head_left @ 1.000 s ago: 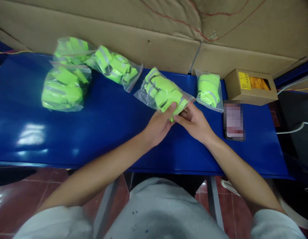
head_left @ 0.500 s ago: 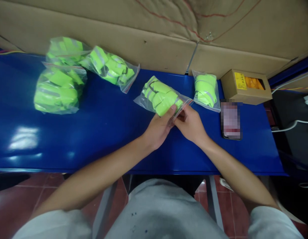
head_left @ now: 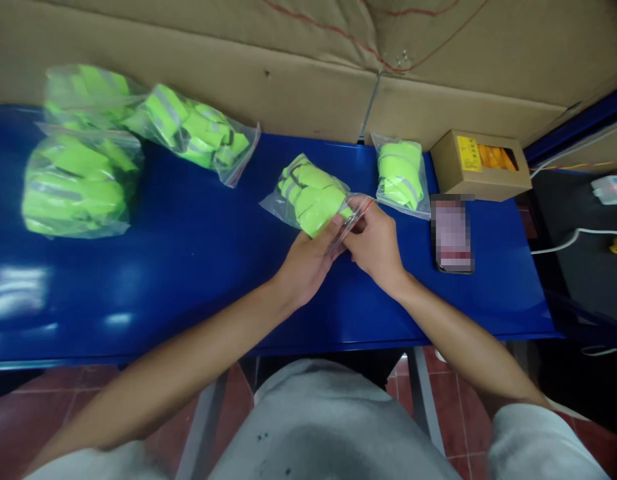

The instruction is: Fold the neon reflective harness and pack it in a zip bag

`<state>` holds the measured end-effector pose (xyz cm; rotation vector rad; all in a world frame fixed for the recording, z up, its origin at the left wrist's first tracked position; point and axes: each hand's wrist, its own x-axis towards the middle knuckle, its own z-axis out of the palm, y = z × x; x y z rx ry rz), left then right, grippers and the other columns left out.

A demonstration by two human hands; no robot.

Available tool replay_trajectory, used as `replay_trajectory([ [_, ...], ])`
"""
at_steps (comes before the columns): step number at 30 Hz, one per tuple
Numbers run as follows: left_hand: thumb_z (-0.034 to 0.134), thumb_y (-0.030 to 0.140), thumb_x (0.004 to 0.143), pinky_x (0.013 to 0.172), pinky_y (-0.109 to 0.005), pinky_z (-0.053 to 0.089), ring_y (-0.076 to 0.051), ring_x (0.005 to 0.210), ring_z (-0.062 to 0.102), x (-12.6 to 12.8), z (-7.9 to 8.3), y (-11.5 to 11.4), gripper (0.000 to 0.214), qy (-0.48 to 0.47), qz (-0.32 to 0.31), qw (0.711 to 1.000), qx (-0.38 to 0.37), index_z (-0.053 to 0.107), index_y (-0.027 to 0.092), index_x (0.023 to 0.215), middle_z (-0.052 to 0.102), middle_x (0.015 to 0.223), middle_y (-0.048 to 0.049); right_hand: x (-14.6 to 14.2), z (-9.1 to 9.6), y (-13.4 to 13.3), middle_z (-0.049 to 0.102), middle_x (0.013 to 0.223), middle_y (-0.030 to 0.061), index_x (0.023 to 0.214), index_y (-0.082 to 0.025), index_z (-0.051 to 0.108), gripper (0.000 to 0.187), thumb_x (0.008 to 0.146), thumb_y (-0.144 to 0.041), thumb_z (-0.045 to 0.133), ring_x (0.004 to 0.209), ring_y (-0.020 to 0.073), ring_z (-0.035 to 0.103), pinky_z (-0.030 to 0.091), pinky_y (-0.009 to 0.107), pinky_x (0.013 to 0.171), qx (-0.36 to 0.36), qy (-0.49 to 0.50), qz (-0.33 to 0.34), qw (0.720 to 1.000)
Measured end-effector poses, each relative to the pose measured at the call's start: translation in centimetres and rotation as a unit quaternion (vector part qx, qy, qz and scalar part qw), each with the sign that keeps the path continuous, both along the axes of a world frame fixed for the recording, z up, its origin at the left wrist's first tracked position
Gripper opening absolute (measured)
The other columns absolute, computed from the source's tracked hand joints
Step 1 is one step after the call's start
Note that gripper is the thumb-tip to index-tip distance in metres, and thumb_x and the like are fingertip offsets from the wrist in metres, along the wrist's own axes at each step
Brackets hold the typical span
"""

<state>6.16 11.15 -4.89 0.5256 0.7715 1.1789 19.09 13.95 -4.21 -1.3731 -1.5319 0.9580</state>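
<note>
Both hands grip the zip-lock end of a clear plastic bag (head_left: pixel 316 197), which holds a folded bright yellow-green fabric item with grey reflective strips. My left hand (head_left: pixel 311 263) pinches the bag's near edge, its thumb lying on top. Close beside it, my right hand (head_left: pixel 376 237) has its fingers curled at the red-lined seal; some fingertips are hidden behind the plastic. To the right of the hands lies a smaller bag (head_left: pixel 401 173) with similar yellow-green fabric.
Several more filled bags lie at the left, among them a big one (head_left: pixel 73 187) and a slanted one (head_left: pixel 193 130). A cardboard box (head_left: pixel 493 183) with orange contents stands at the back right. A phone (head_left: pixel 451 233) lies before it on the blue table (head_left: pixel 188 280).
My view has swung slightly right, so the table items sit further left. Around the seal, my right hand has shifted its fingers a little along the edge; both hands keep hold of the bag.
</note>
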Motion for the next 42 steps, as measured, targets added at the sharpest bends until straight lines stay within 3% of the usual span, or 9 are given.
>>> replay_trajectory([
  [4, 0.086, 0.041, 0.088, 0.087, -0.03, 0.056, -0.019, 0.098, 0.075, -1.4, 0.1, 1.0, 0.03, 0.022, 0.008, 1.0, 0.003, 0.078, 0.021, 0.109, 0.081, 0.108, -0.0052, 0.1, 0.2, -0.1, 0.08, 0.113, 0.001, 0.131, -0.03, 0.067, 0.051, 0.081, -0.032, 0.078, 0.099, 0.0245, 0.079, 0.068, 0.043, 0.091, -0.096, 0.158, 0.108, 0.977],
  [8, 0.084, 0.032, 0.09, 0.09, -0.03, 0.057, -0.019, 0.1, 0.076, -2.5, 0.1, 2.1, 0.02, 0.045, 0.057, 0.997, -0.005, 0.079, 0.022, 0.106, 0.081, 0.109, -0.0042, 0.4, 1.2, -0.9, 0.065, 0.153, 0.0006, 0.14, -0.034, 0.064, 0.061, 0.082, -0.044, 0.081, 0.127, 0.0256, 0.072, 0.063, 0.047, 0.106, -0.129, 0.266, 0.153, 0.943],
  [11, 0.087, 0.03, 0.087, 0.097, -0.033, 0.059, -0.02, 0.101, 0.078, -2.4, 0.1, 2.0, 0.022, 0.044, 0.06, 0.997, -0.006, 0.08, 0.019, 0.105, 0.082, 0.109, -0.0057, 0.8, 1.5, -1.1, 0.078, 0.124, 0.0033, 0.122, -0.029, 0.07, 0.042, 0.088, -0.054, 0.076, 0.096, 0.0196, 0.079, 0.068, 0.032, 0.073, -0.117, 0.211, 0.089, 0.966],
  [13, 0.091, 0.029, 0.082, 0.104, -0.037, 0.058, -0.022, 0.106, 0.078, -2.0, 0.1, 1.7, 0.027, 0.04, 0.048, 0.998, -0.001, 0.08, 0.017, 0.105, 0.082, 0.11, -0.0066, 1.0, 1.5, -0.9, 0.076, 0.097, 0.0007, 0.104, -0.025, 0.068, 0.04, 0.089, -0.061, 0.075, 0.067, 0.0126, 0.072, 0.056, 0.022, 0.048, -0.103, 0.168, 0.031, 0.98],
  [16, 0.094, 0.025, 0.077, 0.106, -0.037, 0.058, -0.022, 0.109, 0.077, -1.9, 0.3, 1.5, 0.033, 0.048, 0.058, 0.997, 0.019, 0.079, 0.019, 0.106, 0.082, 0.11, -0.005, 1.4, 1.3, -0.4, 0.06, 0.073, -0.0074, 0.089, -0.026, 0.051, 0.052, 0.081, -0.067, 0.082, 0.047, 0.007, 0.055, 0.041, 0.018, 0.034, -0.103, 0.158, -0.033, 0.981],
  [23, 0.093, 0.025, 0.079, 0.101, -0.034, 0.06, -0.021, 0.105, 0.077, -2.1, 1.0, 1.4, 0.028, 0.049, 0.057, 0.995, 0.064, 0.08, 0.021, 0.104, 0.082, 0.109, -0.0027, 1.8, 1.5, 0.3, 0.065, 0.085, -0.0033, 0.099, -0.024, 0.061, 0.053, 0.08, -0.069, 0.081, 0.064, 0.0115, 0.066, 0.056, 0.021, 0.043, -0.146, 0.216, -0.002, 0.966],
  [30, 0.094, 0.028, 0.079, 0.108, -0.04, 0.06, -0.024, 0.11, 0.078, -2.1, 1.6, 1.2, 0.031, 0.04, 0.007, 0.998, 0.042, 0.079, 0.019, 0.104, 0.082, 0.113, -0.0047, 2.4, 2.0, 0.6, 0.069, 0.069, -0.0035, 0.083, -0.021, 0.065, 0.047, 0.074, -0.059, 0.091, 0.057, 0.0115, 0.066, 0.051, 0.019, 0.039, -0.087, 0.236, -0.016, 0.968],
  [35, 0.09, 0.031, 0.082, 0.111, -0.04, 0.059, -0.024, 0.115, 0.076, -2.3, 1.7, 1.3, 0.025, 0.071, 0.018, 0.996, 0.055, 0.079, 0.02, 0.102, 0.081, 0.118, -0.0046, 3.4, 2.6, 1.2, 0.073, 0.074, -0.0008, 0.084, -0.02, 0.069, 0.047, 0.071, -0.057, 0.094, 0.061, 0.013, 0.07, 0.054, 0.019, 0.043, -0.147, 0.236, 0.026, 0.96],
  [42, 0.086, 0.035, 0.089, 0.09, -0.032, 0.067, -0.023, 0.105, 0.08, -2.8, 1.8, 1.4, 0.03, 0.08, 0.006, 0.993, 0.084, 0.079, 0.021, 0.115, 0.082, 0.115, -0.0052, 4.1, 3.2, 1.4, 0.069, 0.073, -0.0018, 0.083, -0.019, 0.068, 0.048, 0.078, -0.063, 0.089, 0.061, 0.0104, 0.065, 0.053, 0.02, 0.045, -0.109, 0.153, 0.072, 0.98],
])
